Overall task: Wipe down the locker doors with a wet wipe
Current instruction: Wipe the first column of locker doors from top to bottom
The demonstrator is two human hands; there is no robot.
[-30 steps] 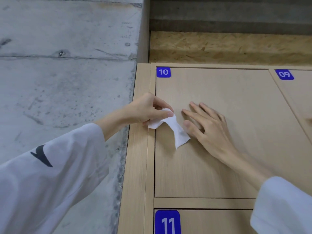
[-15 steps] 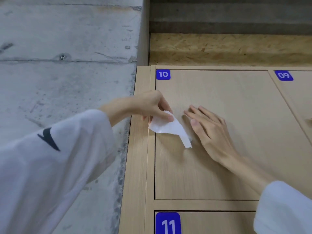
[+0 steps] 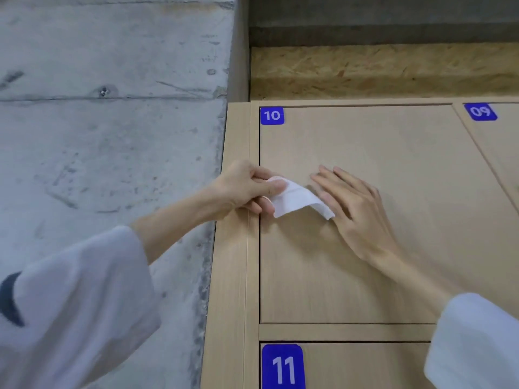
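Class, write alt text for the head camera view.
A left hand pinches a white wet wipe at the left edge of wooden locker door 10, while the right hand rests flat on the door beside it.

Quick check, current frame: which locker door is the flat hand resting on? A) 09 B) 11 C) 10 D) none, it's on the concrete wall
C: the right hand lies flat with straight fingers on the door labelled 10, while the left hand pinches the wet wipe at that door's left edge.
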